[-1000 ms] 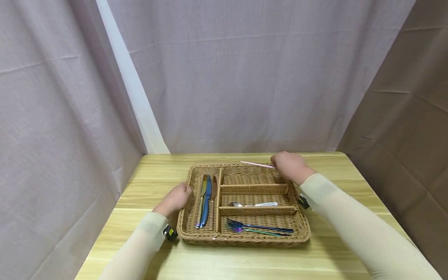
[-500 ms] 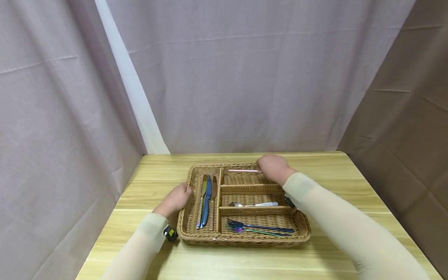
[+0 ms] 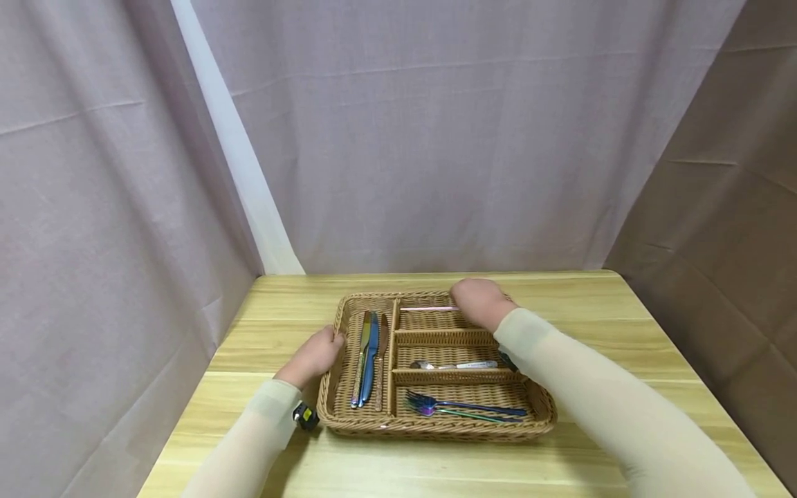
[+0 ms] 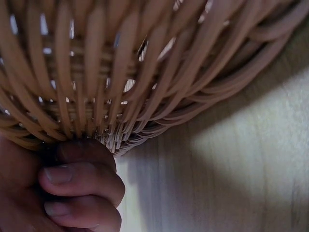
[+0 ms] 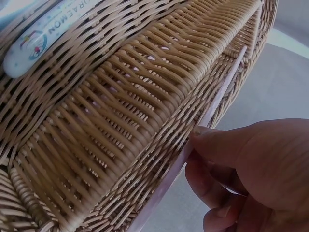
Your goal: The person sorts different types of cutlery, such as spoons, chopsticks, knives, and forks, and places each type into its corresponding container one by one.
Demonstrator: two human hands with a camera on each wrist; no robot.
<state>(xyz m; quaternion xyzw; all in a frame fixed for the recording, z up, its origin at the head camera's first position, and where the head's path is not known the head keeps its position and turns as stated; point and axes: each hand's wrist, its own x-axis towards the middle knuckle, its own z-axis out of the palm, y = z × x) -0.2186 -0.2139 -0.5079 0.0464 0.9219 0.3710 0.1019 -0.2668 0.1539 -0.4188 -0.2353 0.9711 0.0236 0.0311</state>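
Note:
My left hand [image 3: 316,356] grips the left rim of a woven cutlery basket [image 3: 436,431]; in the left wrist view its fingers [image 4: 89,181] curl against the wicker wall. Over the back right compartment, my right hand [image 3: 482,303] pinches a thin pink chopstick [image 3: 429,308] between thumb and fingers. In the right wrist view this chopstick [image 5: 217,104] slants along the back compartment, its narrow end near the compartment's far end. Several knives [image 3: 369,360] lie in the left compartment. The middle one holds a spoon with a white printed handle [image 3: 476,364].
Two pieces of cutlery lie in the front compartment, one a dark blue fork [image 3: 479,409]. Woven dividers [image 3: 448,375] part the compartments. The basket stands on a light wooden table [image 3: 274,301], with grey curtains [image 3: 436,173] behind it.
My right hand has moved left and down with the chopstick, from beyond the basket's back right corner to over the back compartment. The left hand stays on the rim.

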